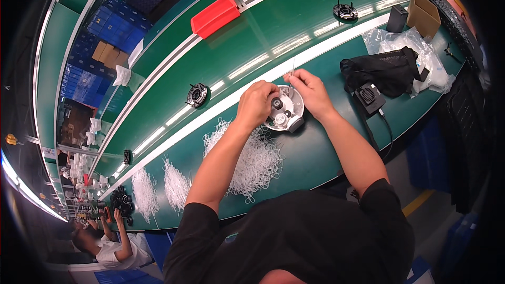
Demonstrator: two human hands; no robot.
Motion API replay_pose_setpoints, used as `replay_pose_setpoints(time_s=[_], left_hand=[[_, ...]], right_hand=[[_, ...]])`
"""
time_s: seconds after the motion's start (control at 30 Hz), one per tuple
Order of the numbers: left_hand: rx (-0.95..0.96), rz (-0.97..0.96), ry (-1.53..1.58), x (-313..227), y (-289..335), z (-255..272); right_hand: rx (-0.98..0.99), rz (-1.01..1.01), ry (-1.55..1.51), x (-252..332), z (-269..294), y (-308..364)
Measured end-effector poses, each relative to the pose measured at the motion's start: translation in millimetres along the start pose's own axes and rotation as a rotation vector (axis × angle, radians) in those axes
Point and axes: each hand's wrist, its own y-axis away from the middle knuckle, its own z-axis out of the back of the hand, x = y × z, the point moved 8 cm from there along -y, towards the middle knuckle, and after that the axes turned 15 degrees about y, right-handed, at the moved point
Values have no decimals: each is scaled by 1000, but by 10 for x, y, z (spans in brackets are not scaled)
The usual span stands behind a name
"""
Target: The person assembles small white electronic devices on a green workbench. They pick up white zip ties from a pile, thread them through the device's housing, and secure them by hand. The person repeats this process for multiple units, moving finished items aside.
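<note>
A white round housing [299, 106] rests on the green bench between my hands, with black round parts and a white knob-like part inside. Curled over its left rim, my left hand [255, 104] is closed on it. My right hand [310, 92] is closed in a pinch above its far right side, on a thin pale strand [291, 78] that stands up from the fingertips; its exact kind is too small to tell. Beside and partly under my left forearm lies a big pile of white looped cords [255, 165].
Two smaller cord piles [175, 184] [144, 192] lie leftward. Black round parts [197, 95] [345, 11] sit on the green belt beyond a white rail. A red bin [215, 17] stands farther off. At right are a black mesh bag [379, 71], plastic bags and a small fan-like device [369, 99]. A co-worker [118, 247] works at far left.
</note>
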Motion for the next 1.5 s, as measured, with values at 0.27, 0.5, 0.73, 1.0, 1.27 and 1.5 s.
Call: replay_pose_setpoints(time_s=[0.27, 0.5, 0.73, 1.0, 1.27, 1.5], left_hand=[[3, -56, -66, 11, 78, -21], [-33, -114, -71, -11, 118, -24], [-86, -39, -129, 55, 142, 66], [-168, 2, -109, 83, 162, 101], [173, 605, 429, 604, 432, 21], [-19, 778, 959, 770, 293, -113]], right_hand=[[108, 90, 188, 145, -31, 41], [113, 431, 857, 443, -124, 155], [96, 492, 935, 536, -111, 170], [149, 416, 901, 419, -27, 129], [-219, 143, 299, 322, 371, 4], [-366, 29, 432, -389, 400, -126]])
